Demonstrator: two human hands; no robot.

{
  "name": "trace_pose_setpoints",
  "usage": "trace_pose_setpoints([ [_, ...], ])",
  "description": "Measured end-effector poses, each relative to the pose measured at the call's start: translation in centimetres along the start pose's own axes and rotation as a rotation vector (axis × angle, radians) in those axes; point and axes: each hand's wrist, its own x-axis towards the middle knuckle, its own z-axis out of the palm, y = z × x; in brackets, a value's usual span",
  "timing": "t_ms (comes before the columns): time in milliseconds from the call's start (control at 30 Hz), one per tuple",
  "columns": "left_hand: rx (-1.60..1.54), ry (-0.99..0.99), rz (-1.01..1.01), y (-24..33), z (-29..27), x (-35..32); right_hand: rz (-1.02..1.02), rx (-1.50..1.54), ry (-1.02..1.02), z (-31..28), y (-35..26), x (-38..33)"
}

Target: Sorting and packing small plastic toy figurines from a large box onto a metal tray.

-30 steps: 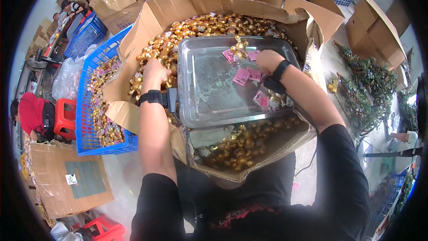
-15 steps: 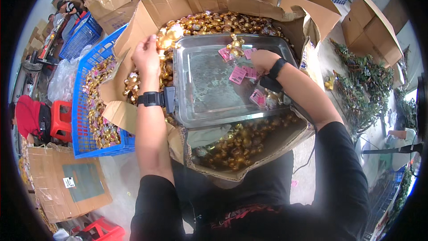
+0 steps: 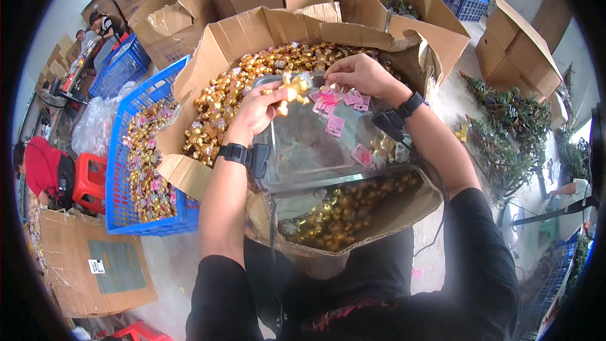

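Observation:
My left hand is closed round a shiny gold ornament with rounded knobs, above the left rim of a metal tray. My right hand is over the tray's far edge, its thumb and fingers pinched together. Whatever lies in that pinch is too small to make out. Right below it, pink cards lie on the tray, and one single pink card is nearer the middle. Several gold ornaments with a pink card rest in the tray's near right corner.
The tray sits across a large open carton filled with gold ornaments. At the left stands a blue crate of carded ornaments, with a red stool beyond. Green artificial branches lie on the floor at right.
My left hand has come from the carton's ornaments to the tray with a gold ornament. My right hand has moved to the tray's far edge. The whole view has shifted slightly.

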Motion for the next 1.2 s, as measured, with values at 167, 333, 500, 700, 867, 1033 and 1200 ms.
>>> trace_pose_setpoints([
  [167,-0.008,-0.052,-0.006,0.7,1.9,-0.9,-0.063,0.120,0.111,0.9,1.7,0.6],
  [333,0.022,-0.046,0.044,0.3,1.7,-0.8,-0.024,0.065,0.051,1.6,1.4,0.9],
  [500,0.022,-0.017,0.053,-0.2,1.1,-0.4,-0.082,-0.062,0.064,1.4,1.0,0.9],
  [700,-0.005,-0.046,0.039,-0.8,1.3,0.2,-0.135,0.045,0.021,0.9,1.8,1.1],
  [867,-0.009,0.001,0.087,-0.4,1.0,-0.2,-0.075,0.184,-0.045,0.8,1.3,0.9],
  [1033,0.024,-0.014,0.073,-0.3,1.1,-0.1,-0.186,-0.064,-0.026,0.8,0.7,0.5],
  [1200,0.064,-0.003,0.060,-0.6,0.7,-0.1,-0.209,-0.230,0.092,1.8,0.5,0.2],
])
